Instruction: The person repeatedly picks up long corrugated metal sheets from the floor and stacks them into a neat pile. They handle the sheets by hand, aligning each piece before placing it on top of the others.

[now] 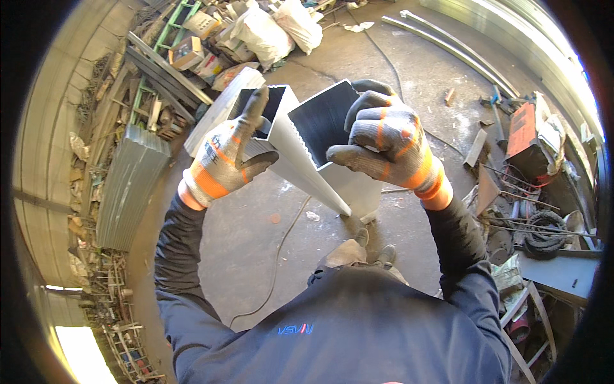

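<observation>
Two grey metal box sections on end, between the gloved hands, mouths up
Left hand [220, 160] beside the ribbed box section [297, 153], thumb and forefinger spread wide, forefinger across its mouth, no hold visible; right hand [396, 141] at the right rim of the wider box section [352, 185], fingers curled, thumb in front of the mouth, can't tell if it's gripping the rim; both sections' lower ends near the shoes [385, 255], on the concrete floor [243, 256] side
</observation>
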### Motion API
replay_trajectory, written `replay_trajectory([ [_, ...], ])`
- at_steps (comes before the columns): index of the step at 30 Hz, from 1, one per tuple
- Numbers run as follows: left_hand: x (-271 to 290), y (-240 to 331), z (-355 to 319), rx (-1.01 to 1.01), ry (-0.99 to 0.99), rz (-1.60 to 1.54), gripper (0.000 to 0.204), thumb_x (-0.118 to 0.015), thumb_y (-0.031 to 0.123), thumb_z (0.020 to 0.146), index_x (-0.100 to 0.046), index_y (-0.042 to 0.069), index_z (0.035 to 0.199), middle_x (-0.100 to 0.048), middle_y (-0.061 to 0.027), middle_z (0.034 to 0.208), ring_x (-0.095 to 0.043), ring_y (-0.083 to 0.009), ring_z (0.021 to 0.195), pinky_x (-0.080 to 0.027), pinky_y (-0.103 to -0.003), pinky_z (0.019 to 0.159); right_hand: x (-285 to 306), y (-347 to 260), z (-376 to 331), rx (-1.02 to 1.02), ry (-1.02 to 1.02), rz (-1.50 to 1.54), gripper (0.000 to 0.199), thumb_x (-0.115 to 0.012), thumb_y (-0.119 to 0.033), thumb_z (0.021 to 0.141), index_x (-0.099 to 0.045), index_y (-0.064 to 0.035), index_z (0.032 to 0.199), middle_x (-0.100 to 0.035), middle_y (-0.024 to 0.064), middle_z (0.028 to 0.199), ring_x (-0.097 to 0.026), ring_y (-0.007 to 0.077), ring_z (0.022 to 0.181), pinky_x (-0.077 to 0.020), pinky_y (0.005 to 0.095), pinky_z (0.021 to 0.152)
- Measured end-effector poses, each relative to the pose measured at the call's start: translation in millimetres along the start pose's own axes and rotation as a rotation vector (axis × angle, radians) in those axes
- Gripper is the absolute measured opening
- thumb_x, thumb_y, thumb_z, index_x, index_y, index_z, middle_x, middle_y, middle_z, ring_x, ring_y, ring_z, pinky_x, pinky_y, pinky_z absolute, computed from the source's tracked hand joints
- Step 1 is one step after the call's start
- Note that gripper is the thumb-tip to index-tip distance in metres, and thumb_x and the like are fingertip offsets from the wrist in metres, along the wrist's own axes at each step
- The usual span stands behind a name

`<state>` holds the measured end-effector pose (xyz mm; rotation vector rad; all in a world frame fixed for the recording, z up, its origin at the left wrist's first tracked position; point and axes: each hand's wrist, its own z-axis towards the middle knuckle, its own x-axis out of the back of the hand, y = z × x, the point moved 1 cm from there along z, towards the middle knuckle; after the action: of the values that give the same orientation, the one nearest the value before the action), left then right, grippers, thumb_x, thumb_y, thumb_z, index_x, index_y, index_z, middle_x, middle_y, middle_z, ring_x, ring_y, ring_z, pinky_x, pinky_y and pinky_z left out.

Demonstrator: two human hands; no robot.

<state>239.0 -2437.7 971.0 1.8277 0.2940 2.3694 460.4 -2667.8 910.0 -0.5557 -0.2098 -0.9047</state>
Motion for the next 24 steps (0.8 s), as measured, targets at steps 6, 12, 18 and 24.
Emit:
replay_trajectory([
  [6,14.5,23.9,-20.1,-0.189,-0.107,0.09,0.098,-0.088,0.003,0.084,-0.049,0.021,0.172,-0.073,-0.013,0.102,-0.073,-0.0363,0.09,-0.06,-0.044,0.082,-8.6,-17.9,-5.2,0.034,-0.011,0.39,0.033,-0.097,-0.02,0.084,-0.069,-0.0085,0.069,-0.061,0.0076,0.07,-0.064,0.0299,0.074,-0.0552,0.0484,0.093],
  [12,26.2,25.0,-37.4,-0.282,-0.279,0.039,0.088,-0.072,-0.011,0.071,-0.068,0.016,0.154,-0.073,-0.0109,0.099,-0.074,-0.0358,0.09,-0.06,-0.044,0.082,-49.6,-19.2,5.3,0.126,-0.088,0.553,0.032,-0.094,-0.018,0.086,-0.068,-0.0055,0.071,-0.063,0.009,0.073,-0.069,0.0309,0.08,-0.0575,0.0431,0.085],
  [18,56.8,-4.0,-64.0,-0.235,-0.409,-0.096,0.067,-0.083,0.006,0.083,-0.07,0.015,0.148,-0.074,-0.01,0.105,-0.074,-0.0345,0.094,-0.059,-0.043,0.08,-109.3,6.3,39.1,0.199,-0.052,0.592,0.033,-0.092,-0.008,0.087,-0.063,-0.0032,0.07,-0.063,0.0101,0.074,-0.071,0.0335,0.078,-0.0605,0.0463,0.082],
  [24,57.8,-69.3,-88.1,-0.028,-0.324,-0.237,0.042,-0.081,0.039,0.102,-0.071,0.0,0.09,-0.065,-0.0221,0.072,-0.069,-0.0365,0.065,-0.054,-0.044,0.065,-181.0,14.3,55.6,-0.196,0.028,0.527,0.013,-0.08,-0.007,0.101,-0.08,-0.001,0.113,-0.081,0.0125,0.11,-0.078,0.0295,0.111,-0.0616,0.0395,0.099],
])
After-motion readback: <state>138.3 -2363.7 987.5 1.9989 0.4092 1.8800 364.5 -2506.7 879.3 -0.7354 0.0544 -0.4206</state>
